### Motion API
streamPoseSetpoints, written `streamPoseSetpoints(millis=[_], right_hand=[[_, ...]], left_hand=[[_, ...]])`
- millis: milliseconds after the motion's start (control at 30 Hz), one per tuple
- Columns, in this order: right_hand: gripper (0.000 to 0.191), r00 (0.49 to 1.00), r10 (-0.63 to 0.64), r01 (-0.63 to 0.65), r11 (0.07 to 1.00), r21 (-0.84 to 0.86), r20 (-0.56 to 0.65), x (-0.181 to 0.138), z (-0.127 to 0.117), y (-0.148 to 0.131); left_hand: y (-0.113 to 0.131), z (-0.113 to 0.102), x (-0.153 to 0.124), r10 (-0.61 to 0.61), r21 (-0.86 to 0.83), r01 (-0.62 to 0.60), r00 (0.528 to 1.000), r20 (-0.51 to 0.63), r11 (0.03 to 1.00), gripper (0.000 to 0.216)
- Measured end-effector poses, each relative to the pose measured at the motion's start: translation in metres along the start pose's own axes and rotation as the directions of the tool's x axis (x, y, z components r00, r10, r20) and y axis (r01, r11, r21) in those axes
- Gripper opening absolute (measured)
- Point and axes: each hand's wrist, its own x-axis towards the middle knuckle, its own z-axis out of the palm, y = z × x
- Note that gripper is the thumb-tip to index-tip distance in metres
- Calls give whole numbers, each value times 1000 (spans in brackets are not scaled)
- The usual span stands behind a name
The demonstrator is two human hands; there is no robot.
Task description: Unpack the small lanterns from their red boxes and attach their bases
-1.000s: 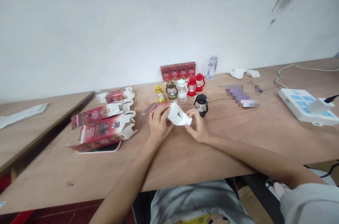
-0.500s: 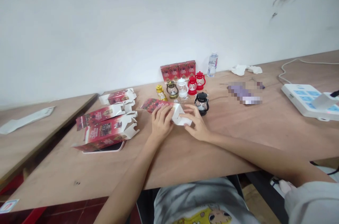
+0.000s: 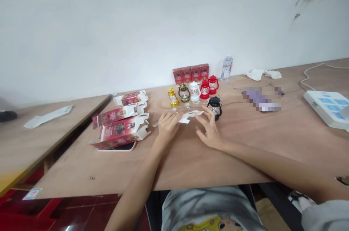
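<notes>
Between my two hands is a small carton (image 3: 187, 116), of which mostly the white flaps show; the rest is hidden or seen edge-on. My left hand (image 3: 168, 126) is closed on its left side. At the right edge, my right hand (image 3: 210, 129) has its fingers apart, with the fingertips near or touching a flap. Just behind that hand stands a black miniature lantern (image 3: 215, 106). Farther back are a gold lantern (image 3: 173, 98), a bronze lantern (image 3: 184, 93), a white lantern (image 3: 195, 92) and two red lanterns (image 3: 204, 90).
Red cartons with open flaps (image 3: 120, 129) lie at left, partly over a phone (image 3: 120, 147). Several closed red boxes (image 3: 191, 74) and a water bottle (image 3: 227, 68) stand by the wall. Crumpled tissue (image 3: 256, 74), a blurred purple item (image 3: 257, 99) and a power strip (image 3: 327, 107) are at right.
The carton has been tipped, so its red side no longer shows and its white flaps look flatter. My right hand's fingers have spread from the flaps. The whole view has shifted slightly.
</notes>
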Motion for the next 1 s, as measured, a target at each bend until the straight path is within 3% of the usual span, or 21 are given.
streamPoseSetpoints(millis=[100, 200, 267, 433, 667, 833, 1000], right_hand=[[77, 994, -101, 101, 995, 6, -40, -2, 1, 0], [76, 978, -206, 205, 978, -34, -32, -5, 2, 1], [72, 968, -253, 252, 966, -63, -4, -6, 2, 1], [61, 947, -315, 319, 944, -82, 54, -5, 0, 0], [48, 945, -319, 326, 939, -108, 79, -3, -1, -3], [47, 948, -302, 313, 941, -126, 100, -3, -1, -3], [48, 949, -297, 309, 943, -126, 108, -4, 0, -3]], left_hand=[[2, -22, 10, 128, 112, -110, 978, -167, 988, 12], [8, -55, 19, 197, 200, -152, 952, -234, 968, 19], [12, -79, 19, 241, 298, -173, 947, -210, 939, 24], [10, -130, -6, 279, 489, -240, 960, -8, 839, 44], [-25, -170, -62, 29, 675, -73, 997, 77, 735, 53], [-37, -176, -88, -178, 705, 21, 973, 150, 709, 62], [-36, -178, -96, -234, 685, 41, 953, 192, 727, 65]])
